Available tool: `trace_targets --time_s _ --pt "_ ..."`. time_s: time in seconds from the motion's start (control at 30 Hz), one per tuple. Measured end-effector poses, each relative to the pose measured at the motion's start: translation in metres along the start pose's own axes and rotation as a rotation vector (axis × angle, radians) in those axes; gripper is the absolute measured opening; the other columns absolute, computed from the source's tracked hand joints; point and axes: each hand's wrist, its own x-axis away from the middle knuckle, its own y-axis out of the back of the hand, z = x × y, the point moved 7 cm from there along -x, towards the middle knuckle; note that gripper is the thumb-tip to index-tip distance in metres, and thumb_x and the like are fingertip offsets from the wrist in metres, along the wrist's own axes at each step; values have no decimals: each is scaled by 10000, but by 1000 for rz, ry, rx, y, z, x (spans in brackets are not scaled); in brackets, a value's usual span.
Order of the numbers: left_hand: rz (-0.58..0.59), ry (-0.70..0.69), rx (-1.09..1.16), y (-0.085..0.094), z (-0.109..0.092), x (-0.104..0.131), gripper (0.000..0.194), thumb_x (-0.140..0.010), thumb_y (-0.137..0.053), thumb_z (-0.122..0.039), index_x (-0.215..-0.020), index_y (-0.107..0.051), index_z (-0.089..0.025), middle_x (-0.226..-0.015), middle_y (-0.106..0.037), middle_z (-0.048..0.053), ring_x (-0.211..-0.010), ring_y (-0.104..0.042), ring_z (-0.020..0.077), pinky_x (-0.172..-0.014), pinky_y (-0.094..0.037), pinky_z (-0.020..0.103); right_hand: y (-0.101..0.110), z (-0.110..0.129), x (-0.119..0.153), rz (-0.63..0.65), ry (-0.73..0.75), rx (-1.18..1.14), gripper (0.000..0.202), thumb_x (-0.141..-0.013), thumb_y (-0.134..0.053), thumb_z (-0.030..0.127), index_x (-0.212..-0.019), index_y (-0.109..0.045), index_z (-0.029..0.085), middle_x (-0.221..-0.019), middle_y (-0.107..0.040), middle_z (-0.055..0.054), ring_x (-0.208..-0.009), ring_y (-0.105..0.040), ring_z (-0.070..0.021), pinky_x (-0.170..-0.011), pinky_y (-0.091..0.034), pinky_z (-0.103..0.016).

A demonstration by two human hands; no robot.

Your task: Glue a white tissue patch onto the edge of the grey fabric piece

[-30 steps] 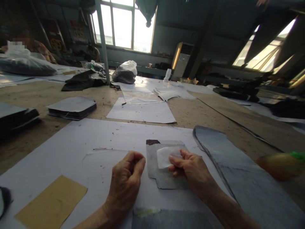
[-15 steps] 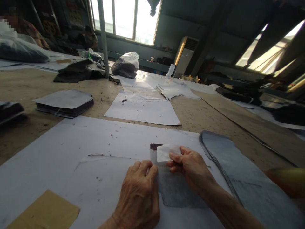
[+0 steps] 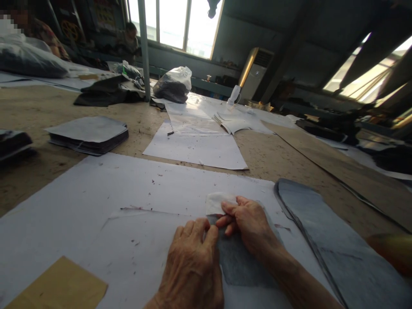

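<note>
A grey, fabric-like piece (image 3: pixel 244 266) lies flat on a large white sheet of paper (image 3: pixel 80 206). My left hand (image 3: pixel 193 257) rests at its left edge, fingers curled and thumb and forefinger pinched at that edge. In my right hand (image 3: pixel 249 223), a small white patch (image 3: pixel 215 202) is held between thumb and fingers. The patch lies over the far left corner of the grey piece. My two hands almost meet there, and the fingertips partly hide the contact.
At right lies a stack of long grey pieces (image 3: pixel 334 240); at far left, a stack of cut pieces (image 3: pixel 86 131). A tan card (image 3: pixel 61 285) is near me at left. Farther off are white sheets (image 3: pixel 196 148), a filled plastic bag (image 3: pixel 174 86), a post (image 3: pixel 144 51) and people.
My right hand has moved left and slightly nearer with the white patch, which now covers the dark strip at the grey piece's corner. My left hand has shifted slightly right; the view has tilted a little.
</note>
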Motion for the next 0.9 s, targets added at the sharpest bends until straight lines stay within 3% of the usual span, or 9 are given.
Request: trace_targets --time_s 0.3,0.53,0.9 --pt "19 -7 -31 -5 2 0 344 -721 -412 -121 -1040 -532 -171 -973 -519 95 -842 -472 233 -707 -424 415 6 -5 -4 3 1 91 116 -769 -490 211 -707 -401 170 -489 -592 -25 -278 -412 -77 -293 -262 -152" --pt "23 -15 -109 -4 0 -1 330 -733 -421 -148 -1039 -544 -154 -996 -538 104 -833 -482 238 -703 -442 429 6 8 -2 31 146 30 184 -779 -501 305 -752 -372 176 -454 -566 12 -256 -344 -56 -302 -215 -145" --pt "-22 -78 -229 -5 -1 1 317 -779 -394 -165 -1060 -539 -143 -1018 -549 119 -839 -511 250 -679 -470 423 1 -2 -10 26 -11 46 100 -778 -490 206 -768 -407 151 -478 -583 -18 -260 -343 -46 -297 -198 -133"
